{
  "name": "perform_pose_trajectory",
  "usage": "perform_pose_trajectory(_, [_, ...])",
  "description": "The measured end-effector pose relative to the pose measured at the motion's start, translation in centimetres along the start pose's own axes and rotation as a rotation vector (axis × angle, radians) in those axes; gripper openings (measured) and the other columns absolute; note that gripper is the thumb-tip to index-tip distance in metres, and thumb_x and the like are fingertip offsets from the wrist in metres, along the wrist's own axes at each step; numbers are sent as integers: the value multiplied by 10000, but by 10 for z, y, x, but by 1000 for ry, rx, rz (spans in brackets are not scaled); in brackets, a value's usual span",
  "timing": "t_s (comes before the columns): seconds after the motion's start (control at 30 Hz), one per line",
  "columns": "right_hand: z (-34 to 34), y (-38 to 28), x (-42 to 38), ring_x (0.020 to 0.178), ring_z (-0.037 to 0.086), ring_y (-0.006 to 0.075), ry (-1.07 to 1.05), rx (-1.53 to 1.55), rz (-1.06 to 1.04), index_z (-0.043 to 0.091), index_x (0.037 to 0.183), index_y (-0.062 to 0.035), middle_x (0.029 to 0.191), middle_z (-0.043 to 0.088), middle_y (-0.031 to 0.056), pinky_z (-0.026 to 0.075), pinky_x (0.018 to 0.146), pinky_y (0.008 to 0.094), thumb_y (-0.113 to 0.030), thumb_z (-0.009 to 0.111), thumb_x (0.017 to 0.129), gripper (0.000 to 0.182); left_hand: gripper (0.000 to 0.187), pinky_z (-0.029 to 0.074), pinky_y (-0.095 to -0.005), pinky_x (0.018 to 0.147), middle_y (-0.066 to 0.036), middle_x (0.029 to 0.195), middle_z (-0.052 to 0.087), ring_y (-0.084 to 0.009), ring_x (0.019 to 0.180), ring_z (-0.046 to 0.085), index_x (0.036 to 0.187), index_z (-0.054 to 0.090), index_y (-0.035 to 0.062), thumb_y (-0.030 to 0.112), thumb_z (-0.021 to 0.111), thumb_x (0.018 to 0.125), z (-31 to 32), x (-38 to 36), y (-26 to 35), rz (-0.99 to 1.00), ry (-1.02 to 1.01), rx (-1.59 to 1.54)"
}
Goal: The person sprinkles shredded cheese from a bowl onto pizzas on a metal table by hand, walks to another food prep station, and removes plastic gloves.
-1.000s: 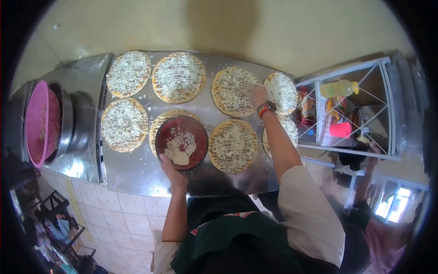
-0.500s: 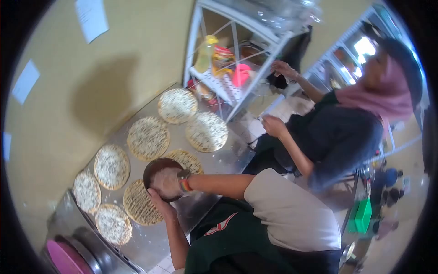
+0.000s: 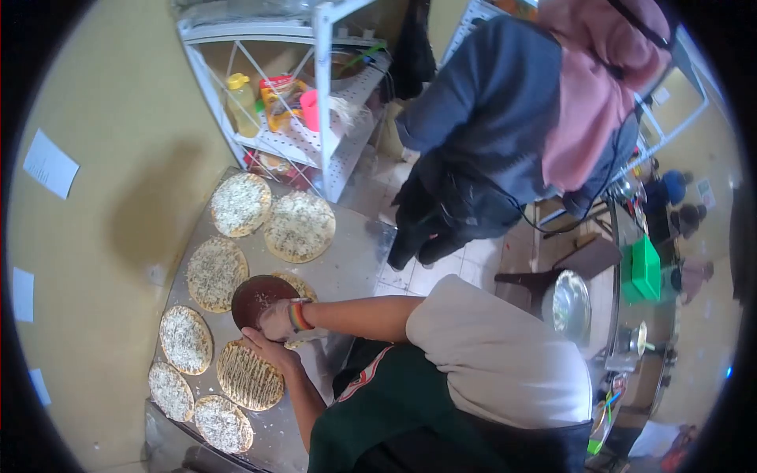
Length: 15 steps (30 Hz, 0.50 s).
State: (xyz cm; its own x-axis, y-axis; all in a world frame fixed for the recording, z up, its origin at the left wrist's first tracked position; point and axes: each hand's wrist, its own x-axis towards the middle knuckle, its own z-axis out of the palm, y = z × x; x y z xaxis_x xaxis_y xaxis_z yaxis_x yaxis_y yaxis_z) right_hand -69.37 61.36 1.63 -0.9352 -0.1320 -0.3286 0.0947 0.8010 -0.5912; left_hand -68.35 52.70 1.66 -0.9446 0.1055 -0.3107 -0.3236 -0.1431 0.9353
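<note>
Left hand [image 3: 264, 345] cups bowl [image 3: 256, 298] from below, above the pizzas [image 3: 249, 377] on the tabletop [image 3: 347, 264]. Right hand [image 3: 277, 319] reaches into bowl; grip unclear. Risk: bowl tips, cheese dumps unevenly.

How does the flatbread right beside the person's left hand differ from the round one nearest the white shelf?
The flatbread by the left hand shows brown stripes with little white topping; the flatbread nearest the shelf is covered almost fully in white shreds. The first lies at the near edge of the metal table, next to the dark bowl; the second lies at the far end. Both are round, flat and lie directly on the metal.
</note>
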Motion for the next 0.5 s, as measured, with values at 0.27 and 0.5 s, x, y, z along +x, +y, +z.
perform_pose_trajectory(0.27, [38, 7, -46, 972, 487, 275, 466, 138, -116, 566, 931, -30, 977, 551, 152, 398, 773, 363, -221, 592, 677, 318, 702, 290, -357, 931, -206, 1263, 271, -283, 1129, 337, 1269, 184, -28, 500, 336, 832, -56, 3, -44, -72, -325, -22])
perform_pose_trajectory(0.5, [75, -14, -60, 819, 553, 269, 590, 63, -360, 574, 849, -5, 848, 576, 167, 444, 700, 348, -187, 533, 633, 286, 719, 293, -357, 929, -139, 1251, 323, -262, 1119, 354, 1254, 255, 31, 570, 357, 789, -103, -37, -28, -286, -492, -110])
